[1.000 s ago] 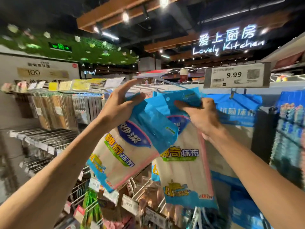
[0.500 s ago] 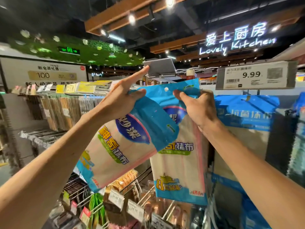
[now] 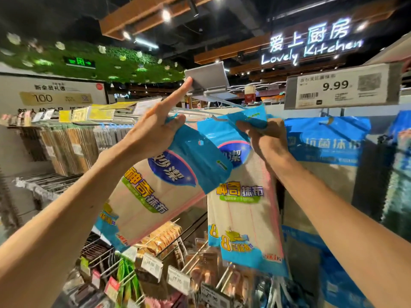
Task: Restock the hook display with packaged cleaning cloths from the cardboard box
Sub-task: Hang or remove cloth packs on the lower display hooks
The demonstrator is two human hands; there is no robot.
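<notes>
Far left, rows of brown packaged goods [image 3: 57, 147] are hanging on a neighbouring rack. The left grip [image 3: 153, 130] is reaching up from the lower left. Its thumb and curled lower fingers are pinching the blue header of a tilted cloth pack [image 3: 160, 192], while its straight index finger [image 3: 178, 92] is pressing against the underside of a grey label holder [image 3: 205, 78], which is standing flipped upward. The tilted cloth pack is slanting down to the left, clear of the display, and is overlapping the front of the upright cloth pack [image 3: 242, 210] beside it.

Centre, the hook [image 3: 224, 103] is running as a thin wire from beneath the label holder toward the upright cloth pack's top edge. Whether that pack's hole is threaded on the wire cannot be told. The right grip [image 3: 264, 141] is closing its fingers on the upright cloth pack's blue header, which is folding slightly under them.

Right, a price label [image 3: 342, 85] is reading 9.99 above more blue-headed packs [image 3: 322, 150] hanging just beside the right grip. Below, small price tags [image 3: 153, 263] are lining the lower hooks.
</notes>
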